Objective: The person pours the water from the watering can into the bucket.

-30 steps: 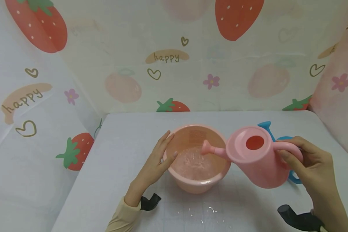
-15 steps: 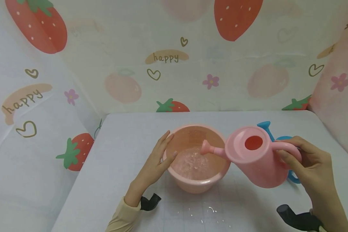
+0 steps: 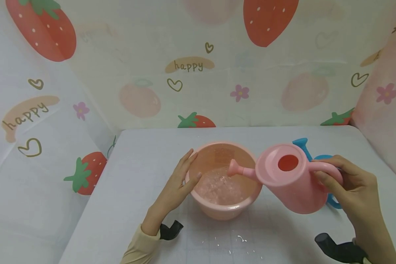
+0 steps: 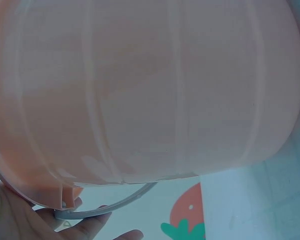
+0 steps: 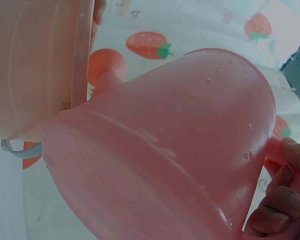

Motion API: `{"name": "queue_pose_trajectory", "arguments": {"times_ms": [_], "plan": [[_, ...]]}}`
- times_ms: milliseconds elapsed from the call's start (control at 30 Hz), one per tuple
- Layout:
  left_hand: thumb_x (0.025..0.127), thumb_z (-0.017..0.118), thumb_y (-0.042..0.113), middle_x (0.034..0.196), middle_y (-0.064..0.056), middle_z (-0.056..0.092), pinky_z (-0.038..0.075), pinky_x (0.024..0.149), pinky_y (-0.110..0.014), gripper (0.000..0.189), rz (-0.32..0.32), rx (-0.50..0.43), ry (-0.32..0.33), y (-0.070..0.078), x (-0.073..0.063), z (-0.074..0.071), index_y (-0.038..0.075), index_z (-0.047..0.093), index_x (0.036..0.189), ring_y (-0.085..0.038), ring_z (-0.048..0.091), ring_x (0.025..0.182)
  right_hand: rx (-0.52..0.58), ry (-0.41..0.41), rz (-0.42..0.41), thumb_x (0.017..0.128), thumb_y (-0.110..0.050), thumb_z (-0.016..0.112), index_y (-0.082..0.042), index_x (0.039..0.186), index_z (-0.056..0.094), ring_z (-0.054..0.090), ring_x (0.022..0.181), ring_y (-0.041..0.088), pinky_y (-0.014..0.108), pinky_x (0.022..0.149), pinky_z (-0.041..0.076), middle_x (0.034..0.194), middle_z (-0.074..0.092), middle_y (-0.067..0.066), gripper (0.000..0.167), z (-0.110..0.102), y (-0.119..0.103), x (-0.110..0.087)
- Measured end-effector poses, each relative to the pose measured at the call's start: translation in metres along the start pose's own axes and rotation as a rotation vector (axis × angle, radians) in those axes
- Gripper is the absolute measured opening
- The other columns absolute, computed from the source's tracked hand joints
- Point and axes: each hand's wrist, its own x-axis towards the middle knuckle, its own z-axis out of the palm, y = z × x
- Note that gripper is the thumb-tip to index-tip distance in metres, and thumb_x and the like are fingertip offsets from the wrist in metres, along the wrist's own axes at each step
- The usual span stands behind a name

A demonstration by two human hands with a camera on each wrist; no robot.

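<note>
In the head view, the pink watering can (image 3: 297, 189) hangs right of centre, above the bench (image 3: 151, 157), with its spout tip (image 3: 235, 168) over the inside of the pink bucket (image 3: 229, 208). The bucket stands at the middle of the frame. At the right of the frame, the right hand (image 3: 358, 185) has its thumb and fingers closed round the can's handle. The left hand (image 3: 179, 179), left of centre, lies with fairly straight, spread fingers on the left of the bucket's rim, as if to steady it.

The step in hand looks to be pouring from the can into the bucket: the water (image 3: 219, 189) there is rippled and broken, though a stream is hard to make out. The next move seems to call for a steady tilt, then tipping further if the flow weakens, with the tip inside the rim.

The spout points to the left of the head view. The can's body is tilted: its long axis slants from the top hole (image 3: 288, 162) at the upper left down to the base at the lower right, and the handle reaches right.

A blue watering can (image 3: 302, 146), largely hidden, sits behind the pink one. Wet drops (image 3: 241, 238) dot the bench at the lower middle, and the left wrist view shows the bucket's grey handle (image 4: 109, 209) near the bottom edge.
</note>
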Motion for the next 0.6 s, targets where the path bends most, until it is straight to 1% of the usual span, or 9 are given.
{"name": "queue_pose_trajectory", "arguments": {"times_ms": [200,367,600], "plan": [[0.095,0.046,0.043,0.154,0.008,0.015,0.024,0.107,-0.056,0.058,-0.006,0.002,0.000,-0.0002,0.0004,0.0005,0.027,0.026,0.146,-0.015,0.015,0.141,-0.010,-0.003,0.000,0.077,0.023,0.056,0.018,0.107,0.057,0.058,0.078,0.018,0.017,0.069,0.052,0.091,0.064,0.012,0.030,-0.0003,0.0002,-0.0006],[0.095,0.047,0.042,0.154,0.004,0.015,0.024,0.107,-0.056,0.058,0.002,0.002,0.001,0.0001,0.0005,0.0008,0.026,0.027,0.146,-0.016,0.016,0.141,-0.015,-0.004,-0.009,0.077,0.024,0.056,0.019,0.106,0.057,0.059,0.077,0.017,0.017,0.068,0.052,0.091,0.064,0.012,0.030,-0.0002,0.0006,-0.0005],[0.095,0.047,0.042,0.154,0.008,0.015,0.024,0.107,-0.055,0.057,0.003,-0.001,0.006,-0.0002,0.0005,0.0003,0.026,0.027,0.146,-0.015,0.016,0.141,-0.052,0.002,-0.017,0.077,0.023,0.057,0.018,0.106,0.058,0.058,0.076,0.016,0.016,0.068,0.052,0.090,0.064,0.011,0.029,0.0000,0.0013,0.0000]]}}
